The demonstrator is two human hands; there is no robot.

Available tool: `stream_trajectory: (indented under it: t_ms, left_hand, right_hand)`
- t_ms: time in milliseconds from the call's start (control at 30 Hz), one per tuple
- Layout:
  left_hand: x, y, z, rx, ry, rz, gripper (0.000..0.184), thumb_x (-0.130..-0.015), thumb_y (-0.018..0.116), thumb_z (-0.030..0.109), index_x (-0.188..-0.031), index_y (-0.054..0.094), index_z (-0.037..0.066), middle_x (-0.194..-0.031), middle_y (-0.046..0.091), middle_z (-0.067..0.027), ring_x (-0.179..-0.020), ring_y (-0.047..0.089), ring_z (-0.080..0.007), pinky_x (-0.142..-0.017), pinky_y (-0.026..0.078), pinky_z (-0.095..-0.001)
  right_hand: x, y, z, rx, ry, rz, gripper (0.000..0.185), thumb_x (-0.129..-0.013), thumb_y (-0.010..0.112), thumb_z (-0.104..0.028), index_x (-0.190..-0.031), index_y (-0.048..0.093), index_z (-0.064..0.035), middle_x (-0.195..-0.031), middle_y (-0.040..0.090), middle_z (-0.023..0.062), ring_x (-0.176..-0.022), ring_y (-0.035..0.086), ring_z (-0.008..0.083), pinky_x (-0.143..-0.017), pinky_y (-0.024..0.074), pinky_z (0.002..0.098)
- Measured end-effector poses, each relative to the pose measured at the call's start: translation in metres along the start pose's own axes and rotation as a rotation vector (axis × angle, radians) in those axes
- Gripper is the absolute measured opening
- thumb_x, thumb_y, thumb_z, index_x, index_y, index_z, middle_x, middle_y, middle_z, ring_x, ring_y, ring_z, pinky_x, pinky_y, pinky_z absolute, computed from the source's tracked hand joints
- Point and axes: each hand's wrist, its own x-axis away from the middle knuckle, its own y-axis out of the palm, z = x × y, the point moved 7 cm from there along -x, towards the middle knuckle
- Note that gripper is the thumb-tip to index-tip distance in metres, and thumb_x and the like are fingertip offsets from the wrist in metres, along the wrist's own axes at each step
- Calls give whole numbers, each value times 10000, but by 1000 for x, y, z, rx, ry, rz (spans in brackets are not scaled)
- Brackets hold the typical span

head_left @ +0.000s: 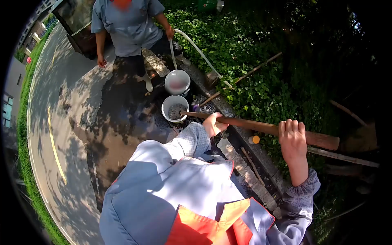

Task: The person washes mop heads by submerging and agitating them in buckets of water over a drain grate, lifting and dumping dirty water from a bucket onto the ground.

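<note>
A long wooden pole (pixel 261 127) runs from the nearer white bucket (pixel 163 110) out to the right. My left hand (pixel 214 125) is wrapped round it near the bucket end. Farther up, close to the thick end, my right hand (pixel 292 141) grips the pole from above. The pole's far tip lies over the bucket's rim, above grey matter inside. Just beyond stands a second white bucket (pixel 177 77) with cloudy liquid, touching or nearly touching the first.
Another person (pixel 128 34) stands beyond the buckets, holding a white hose (pixel 198 50) in one hand. Green plants (pixel 241 77) border a stone kerb on the right. An orange-capped container (pixel 254 139) sits by the kerb. Wet pavement (pixel 126 118) and a road lie left.
</note>
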Motion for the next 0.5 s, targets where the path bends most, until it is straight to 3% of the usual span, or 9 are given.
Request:
stream_trajectory:
  t_ms: [67, 133, 200, 267, 300, 367, 433, 500]
  left_hand:
    - [61, -14, 64, -579, 353, -30, 583, -803, 684, 190, -1278, 394, 12, -1166, 512, -190, -1011, 566, -293, -892, 476, -422]
    - [142, 8, 126, -1195, 1154, 5, 675, -738, 750, 193, -1284, 398, 11, -1210, 492, -162, -1051, 544, -294, -901, 462, -417]
    - [242, 74, 146, -1519, 1423, 71, 726, -700, 769, 216, -1293, 394, 32, -1272, 449, -154, -1113, 511, -280, -971, 408, -401]
    - [278, 103, 167, -1626, 1622, -56, 705, -737, 749, 238, -1305, 379, 45, -1271, 458, -152, -1133, 506, -271, -983, 395, -378]
    - [276, 105, 186, -1258, 1605, -40, 612, -716, 725, 131, -1235, 414, 37, -1102, 530, -122, -994, 557, -254, -867, 436, -348]
    - [273, 77, 223, -870, 1609, 144, 443, -730, 696, 33, -1104, 458, 28, -865, 586, -75, -784, 587, -203, -703, 468, -305]
    - [278, 32, 252, -781, 1642, 497, 280, -796, 686, 50, -982, 478, 26, -731, 554, -40, -643, 546, -134, -606, 448, -280]
    - [299, 7, 276, -639, 1654, 483, 191, -841, 662, 45, -922, 489, 33, -698, 541, -28, -580, 527, -105, -587, 452, -270]
  right_hand:
    - [-91, -19, -47, -61, -62, 31, 65, -777, 532, -153, -762, 548, -92, -696, 469, 25, -743, 495, 179, -793, 384, 292]
    - [-153, -68, -40, 95, -120, 249, 83, -765, 535, -164, -732, 563, -93, -665, 470, 23, -710, 491, 188, -797, 362, 297]
    - [-195, -108, -52, 167, -264, 305, 186, -761, 544, -196, -748, 644, -39, -705, 586, 87, -726, 542, 217, -784, 390, 359]
    - [-228, -149, -68, 225, -396, 459, 178, -735, 539, -183, -734, 634, -32, -673, 571, 68, -690, 515, 227, -781, 397, 367]
    - [-237, -165, -77, 213, -437, 638, 178, -725, 543, -177, -756, 632, -25, -685, 566, 69, -705, 510, 231, -780, 398, 372]
    - [-250, -189, -103, 14, -524, 862, 180, -714, 546, -159, -799, 625, -21, -724, 558, 73, -777, 513, 236, -799, 410, 389]
    - [-254, -228, -97, -462, -799, 797, 323, -767, 478, -224, -991, 573, -12, -1053, 539, 113, -1120, 485, 244, -988, 390, 393]
    - [-243, -232, -99, -591, -948, 1097, 243, -769, 510, -216, -936, 581, -54, -988, 554, 74, -1076, 515, 218, -993, 405, 382]
